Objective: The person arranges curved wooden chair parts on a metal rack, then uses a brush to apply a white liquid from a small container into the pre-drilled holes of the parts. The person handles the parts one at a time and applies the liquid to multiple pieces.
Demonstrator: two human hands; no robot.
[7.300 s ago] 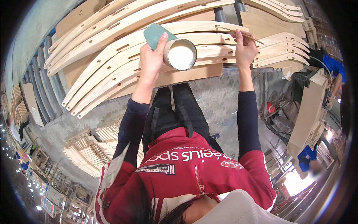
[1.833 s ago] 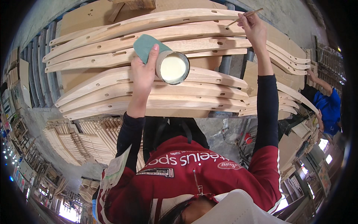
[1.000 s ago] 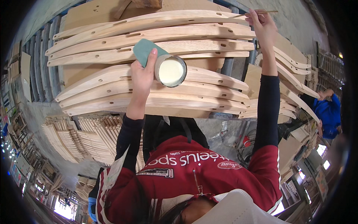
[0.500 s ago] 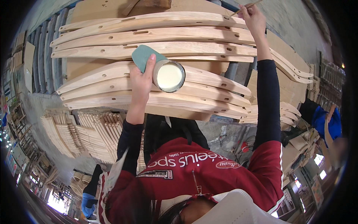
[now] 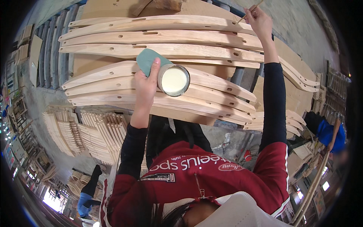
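My left hand [image 5: 145, 90] grips a round jar [image 5: 174, 80] of pale cream liquid, above the nearer group of curved wooden pieces [image 5: 106, 80]. Under its thumb is a flat, rounded teal piece [image 5: 149, 60] beside the jar. At the far right, my right hand [image 5: 260, 23] pinches a thin wooden stick [image 5: 242, 17]. The stick's lower tip is at or just above a hole near the right end of a far curved piece [image 5: 170, 23]; I cannot tell whether it touches. Slots and oval holes run along the curved pieces.
Cardboard [image 5: 102, 11] lies under the pieces, over a roller conveyor [image 5: 49, 49]. A wooden block [image 5: 168, 4] sits at the far edge. More curved pieces [image 5: 293, 73] lie to the right. Stacked wooden parts [image 5: 102, 130] stand at the near left. Other people show at both sides.
The view has shifted slightly, so the bench pieces appear a little lower and further right. Both hands keep their holds. At the right, a person's long wooden piece has swung into a different position.
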